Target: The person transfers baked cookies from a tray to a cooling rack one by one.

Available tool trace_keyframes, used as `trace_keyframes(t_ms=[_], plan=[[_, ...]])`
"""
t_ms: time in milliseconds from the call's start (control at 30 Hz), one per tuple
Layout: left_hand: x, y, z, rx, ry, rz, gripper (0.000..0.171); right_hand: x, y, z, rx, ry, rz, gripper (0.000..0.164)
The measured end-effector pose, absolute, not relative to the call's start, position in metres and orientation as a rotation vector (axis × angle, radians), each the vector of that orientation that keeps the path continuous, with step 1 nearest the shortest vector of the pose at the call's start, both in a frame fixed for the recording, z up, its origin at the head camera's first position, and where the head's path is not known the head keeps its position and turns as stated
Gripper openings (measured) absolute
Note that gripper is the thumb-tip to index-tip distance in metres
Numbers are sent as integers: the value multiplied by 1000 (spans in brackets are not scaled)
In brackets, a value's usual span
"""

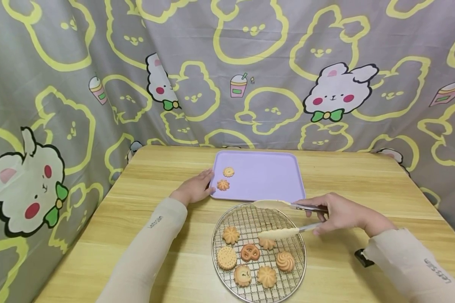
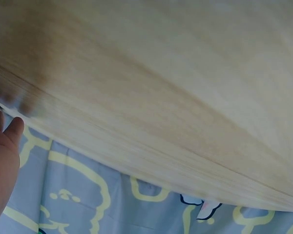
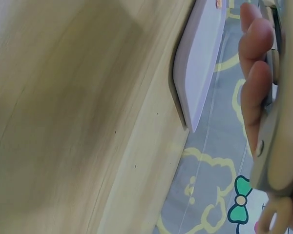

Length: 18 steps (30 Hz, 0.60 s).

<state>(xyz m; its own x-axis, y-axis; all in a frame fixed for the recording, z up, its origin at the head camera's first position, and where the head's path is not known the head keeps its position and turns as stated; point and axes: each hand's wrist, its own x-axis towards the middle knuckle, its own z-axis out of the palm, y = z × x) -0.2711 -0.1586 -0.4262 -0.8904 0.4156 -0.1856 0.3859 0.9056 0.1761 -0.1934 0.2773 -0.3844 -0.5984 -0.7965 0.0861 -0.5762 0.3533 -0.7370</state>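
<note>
My right hand [image 1: 343, 214] grips a pair of tongs [image 1: 278, 232] with cream tips and metal arms. The tongs stand spread over the round wire rack [image 1: 214, 252], the lower tip partly covering a flower-shaped cookie [image 1: 267, 243]. Several other cookies lie on the rack, among them a pretzel cookie [image 1: 250, 252], a swirl cookie [image 1: 285, 261] and a round dotted cookie [image 1: 226, 257]. My left hand [image 1: 196, 187] rests at the left edge of the purple tray [image 1: 263, 174], fingers extended. On that tray sit a ring-shaped cookie [image 1: 228, 171] and a flower-shaped cookie [image 1: 223, 184].
The wooden table [image 1: 136, 202] carries the tray behind the rack. A patterned curtain [image 1: 197, 50] hangs along the table's back and left side. A small black object [image 1: 364, 258] shows by the right sleeve.
</note>
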Motion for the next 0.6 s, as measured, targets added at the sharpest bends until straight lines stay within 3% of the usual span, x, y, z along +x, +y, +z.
trace_keyframes(t_ms=[600], plan=[[-272, -160, -430, 629, 2872, 192, 70, -200, 270, -381, -1049, 2509, -1156, 84]])
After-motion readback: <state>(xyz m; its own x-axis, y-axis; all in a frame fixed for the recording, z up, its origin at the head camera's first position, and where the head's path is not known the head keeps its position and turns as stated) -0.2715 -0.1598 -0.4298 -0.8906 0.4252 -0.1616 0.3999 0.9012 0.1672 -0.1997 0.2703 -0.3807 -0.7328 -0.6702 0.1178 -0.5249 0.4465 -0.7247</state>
